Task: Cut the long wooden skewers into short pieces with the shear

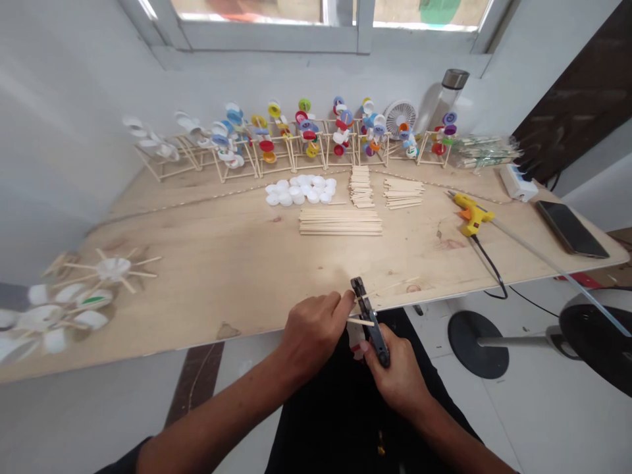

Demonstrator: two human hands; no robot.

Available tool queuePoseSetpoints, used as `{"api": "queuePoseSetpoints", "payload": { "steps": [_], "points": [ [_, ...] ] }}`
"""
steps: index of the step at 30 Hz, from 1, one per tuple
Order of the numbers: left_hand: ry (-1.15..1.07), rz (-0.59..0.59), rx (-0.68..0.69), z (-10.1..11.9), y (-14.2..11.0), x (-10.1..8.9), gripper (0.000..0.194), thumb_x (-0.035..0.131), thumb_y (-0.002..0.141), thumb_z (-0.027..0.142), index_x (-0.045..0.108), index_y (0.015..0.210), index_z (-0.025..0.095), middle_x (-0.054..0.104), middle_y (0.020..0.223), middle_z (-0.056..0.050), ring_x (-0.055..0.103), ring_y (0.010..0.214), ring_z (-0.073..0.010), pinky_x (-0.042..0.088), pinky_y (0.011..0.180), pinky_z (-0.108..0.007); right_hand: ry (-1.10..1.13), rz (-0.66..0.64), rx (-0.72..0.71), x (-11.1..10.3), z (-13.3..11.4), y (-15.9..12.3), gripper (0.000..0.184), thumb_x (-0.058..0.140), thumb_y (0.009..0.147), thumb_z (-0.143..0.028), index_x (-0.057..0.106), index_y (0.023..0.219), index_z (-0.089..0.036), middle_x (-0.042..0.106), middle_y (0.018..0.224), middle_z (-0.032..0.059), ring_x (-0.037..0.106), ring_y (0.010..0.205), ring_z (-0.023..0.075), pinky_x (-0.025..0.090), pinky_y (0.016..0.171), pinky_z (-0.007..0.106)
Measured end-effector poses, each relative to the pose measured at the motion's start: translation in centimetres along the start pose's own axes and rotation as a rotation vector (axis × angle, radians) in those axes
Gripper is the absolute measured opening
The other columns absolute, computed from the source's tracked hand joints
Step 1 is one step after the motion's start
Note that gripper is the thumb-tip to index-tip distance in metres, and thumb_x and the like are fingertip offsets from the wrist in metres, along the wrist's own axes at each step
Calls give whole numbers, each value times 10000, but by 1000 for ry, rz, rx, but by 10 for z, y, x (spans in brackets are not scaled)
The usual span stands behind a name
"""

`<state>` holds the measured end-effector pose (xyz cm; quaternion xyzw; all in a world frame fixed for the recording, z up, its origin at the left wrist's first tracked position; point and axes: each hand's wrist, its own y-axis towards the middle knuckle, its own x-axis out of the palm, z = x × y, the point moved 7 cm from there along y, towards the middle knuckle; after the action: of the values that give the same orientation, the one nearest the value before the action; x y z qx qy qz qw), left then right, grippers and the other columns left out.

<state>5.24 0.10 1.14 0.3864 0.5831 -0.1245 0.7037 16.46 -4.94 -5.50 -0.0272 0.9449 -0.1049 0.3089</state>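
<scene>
My right hand (399, 375) grips a dark hand cutter (376, 334) at the table's front edge, its head pointing up and to the left. Pinched in my left hand (316, 329) are thin wooden sticks (363, 322), which reach across to the cutter's jaws. One stick seems to lie between the jaws; exactly how far they are closed I cannot tell. A faint, thin stick (397, 286) lies on the table just beyond the cutter. Behind my hands is a row of long wooden sticks (340, 222).
White bottle caps (301, 189) and short stick piles (361, 187) (403, 193) lie mid-table. Stick frames with coloured cap wheels (309, 135) line the wall. A yellow glue gun (473, 214), phone (571, 228) and power adapter (518, 183) are right; cap wheels (113, 268) are left.
</scene>
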Motion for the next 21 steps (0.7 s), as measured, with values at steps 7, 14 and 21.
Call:
{"api": "queuePoseSetpoints", "payload": {
  "steps": [7, 14, 21],
  "points": [
    [-244, -118, -1, -6, 2, 2, 229, 323, 863, 145, 548, 907, 148, 618, 665, -22, 566, 554, -147, 392, 478, -238, 9, -13, 12, 0, -2, -3, 220, 459, 846, -375, 573, 833, -187, 659, 659, 33, 643, 642, 196, 438, 583, 250],
    [-644, -410, -87, -14, 7, 5, 218, 332, 878, 188, 546, 903, 154, 647, 749, -30, 599, 657, -142, 428, 609, -234, -11, -28, -34, -3, -7, -7, 174, 461, 845, -337, 558, 844, -192, 657, 671, 30, 639, 638, 190, 435, 577, 248],
    [-733, -438, -82, -15, 8, 2, 220, 328, 892, 206, 543, 890, 162, 638, 757, -14, 585, 660, -120, 417, 614, -213, -47, -9, -41, -3, -7, -6, 204, 454, 842, -355, 564, 814, -185, 646, 645, 25, 629, 602, 182, 424, 556, 240]
  ]
}}
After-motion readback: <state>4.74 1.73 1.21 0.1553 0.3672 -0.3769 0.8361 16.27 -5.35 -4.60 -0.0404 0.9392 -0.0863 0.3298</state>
